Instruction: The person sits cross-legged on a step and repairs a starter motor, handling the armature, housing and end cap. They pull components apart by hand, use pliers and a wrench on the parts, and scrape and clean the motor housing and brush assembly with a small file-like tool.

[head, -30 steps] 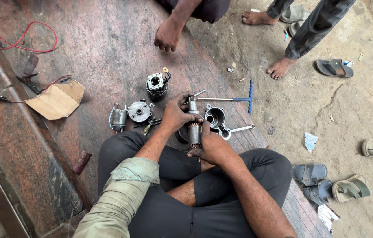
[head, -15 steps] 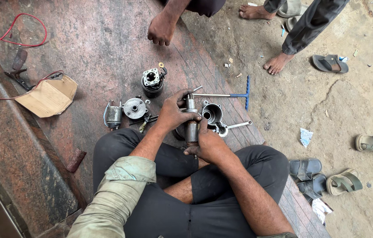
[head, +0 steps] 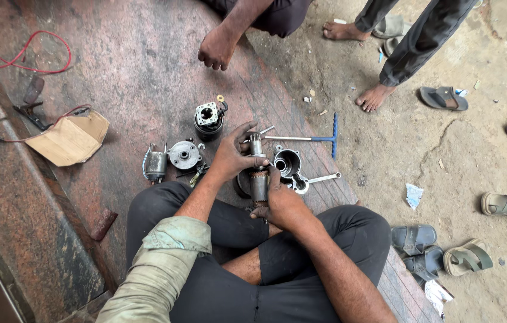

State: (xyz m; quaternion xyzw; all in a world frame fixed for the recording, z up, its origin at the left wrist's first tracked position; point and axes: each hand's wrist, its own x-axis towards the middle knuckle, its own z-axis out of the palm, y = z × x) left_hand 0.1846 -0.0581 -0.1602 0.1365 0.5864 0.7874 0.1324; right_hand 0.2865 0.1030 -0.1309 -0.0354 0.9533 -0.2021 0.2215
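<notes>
While the seated person's knees frame the work in the head view, the left hand (head: 234, 157) curls its fingers round the upper end of a grey steel motor armature with a coppery winding band and a shaft sticking out on top (head: 259, 173), and the right hand (head: 280, 200) clasps the lower end, fingers closed tight about it. It stands roughly upright just above the lap. It looks heavy for its size, stiff, probably greasy; the wound middle seems the part to spare, so the solid ends are the sensible grip.

Beside it on the worn reddish stone slab (head: 122, 78) lie a hollow grey cast housing (head: 288, 162), a blue-handled T-shaped wrench (head: 313, 138), a black round motor body (head: 208, 120), a flat round end cover (head: 183, 155) and a small grey cylinder (head: 155, 164). Another person's hand (head: 216, 49) rests farther up the slab. To the right is sandy ground scattered with sandals (head: 468, 258).
</notes>
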